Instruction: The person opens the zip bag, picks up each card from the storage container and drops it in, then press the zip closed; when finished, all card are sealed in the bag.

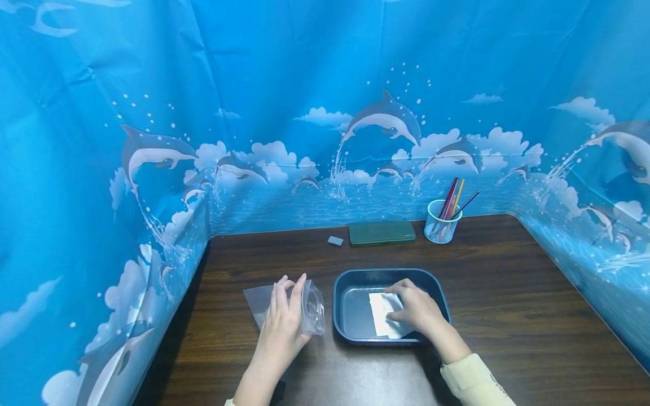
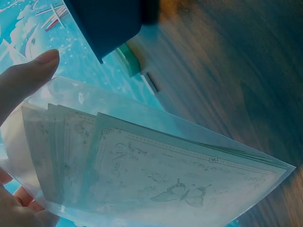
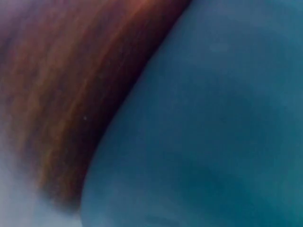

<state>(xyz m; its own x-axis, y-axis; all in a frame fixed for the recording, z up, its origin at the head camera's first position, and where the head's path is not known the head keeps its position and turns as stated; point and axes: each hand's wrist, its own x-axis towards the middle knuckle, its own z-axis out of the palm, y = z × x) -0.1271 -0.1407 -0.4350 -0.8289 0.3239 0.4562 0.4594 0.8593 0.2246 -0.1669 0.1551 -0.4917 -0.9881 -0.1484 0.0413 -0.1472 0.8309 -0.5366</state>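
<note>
The left hand (image 1: 281,316) is holding the transparent bag (image 1: 313,307) just left of the dark tray (image 1: 350,313), with the thumb on one edge and curled fingers on the other, and the mouth of the bag is facing the tray. The right hand (image 1: 416,307) is lying over the white papers (image 1: 377,316) inside the tray, its fingers bent upon them; whether it is already pinching them I cannot tell, since the right wrist view is showing only blur. In the bag, printed cards (image 2: 184,165) are resting, one with a butterfly. The step in hand seems to be gathering the papers from the tray for the bag, so the next move is probably asking for a firm pinch on the papers and a lift above the tray's rim, while the left hand is keeping the mouth wide. The raised wall of the tray is standing between papers and bag, and the soft plastic could fold inward and catch a corner. Behind the tray, a green case (image 1: 382,234) is lying, with a small grey block (image 1: 335,241) to its left and a cup (image 1: 443,228) of pencils (image 1: 453,197) to its right; these are not obstructing. Beyond the desk (image 1: 508,282), a dolphin curtain (image 1: 304,67) is hanging.
</note>
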